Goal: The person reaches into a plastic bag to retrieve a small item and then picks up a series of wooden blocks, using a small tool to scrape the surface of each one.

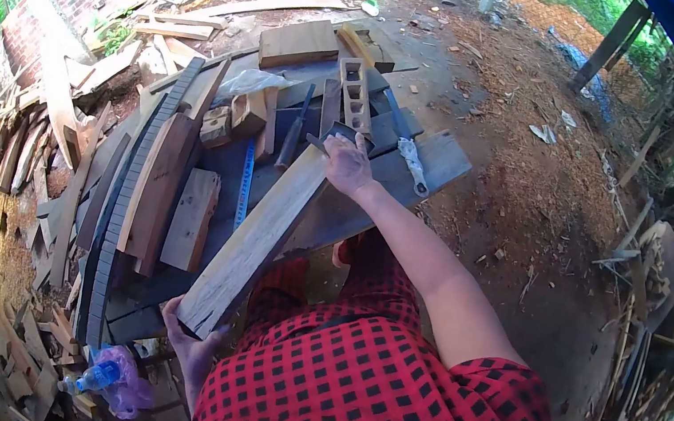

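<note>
A long, pale wooden plank (260,238) slants over the workbench, its near end close to my body. My left hand (193,349) grips that near end from below, thumb on one side and fingers on the other. At the far end, my right hand (349,164) is closed around a small dark, angular flat tool (339,132) pressed against the plank's end; I cannot tell its exact kind. A blue ruler (246,185) lies on the bench left of the plank. Beyond it is a chisel-like tool with a dark handle (288,143).
Wood blocks (192,216) and a slotted wooden piece (355,95) lie on the bench (441,158). A metal wrench-like tool (412,166) rests at right. A plastic bottle (96,375) in a pink bag hangs low left. Scrap wood piles line the left; sawdust covers the ground.
</note>
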The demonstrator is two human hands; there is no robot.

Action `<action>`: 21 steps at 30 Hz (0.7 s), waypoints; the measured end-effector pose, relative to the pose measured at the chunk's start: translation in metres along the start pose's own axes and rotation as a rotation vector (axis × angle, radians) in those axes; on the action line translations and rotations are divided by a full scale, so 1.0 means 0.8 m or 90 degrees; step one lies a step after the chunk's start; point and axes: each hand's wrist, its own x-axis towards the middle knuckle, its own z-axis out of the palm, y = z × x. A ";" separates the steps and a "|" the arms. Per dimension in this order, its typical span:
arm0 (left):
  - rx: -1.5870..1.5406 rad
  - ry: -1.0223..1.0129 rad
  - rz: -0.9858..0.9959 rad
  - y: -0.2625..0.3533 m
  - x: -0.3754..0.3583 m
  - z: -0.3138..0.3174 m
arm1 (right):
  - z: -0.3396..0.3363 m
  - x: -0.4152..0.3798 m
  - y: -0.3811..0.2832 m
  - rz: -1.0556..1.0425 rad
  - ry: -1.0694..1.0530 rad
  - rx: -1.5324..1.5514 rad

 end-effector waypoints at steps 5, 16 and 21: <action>-0.018 -0.016 0.012 0.000 -0.001 0.000 | 0.014 -0.004 0.002 -0.016 0.078 -0.030; 0.005 -0.021 -0.004 0.004 -0.002 0.000 | -0.014 -0.001 -0.027 0.002 0.001 -0.155; 0.018 -0.006 0.016 -0.011 -0.001 -0.003 | -0.026 0.015 -0.043 0.053 -0.089 -0.164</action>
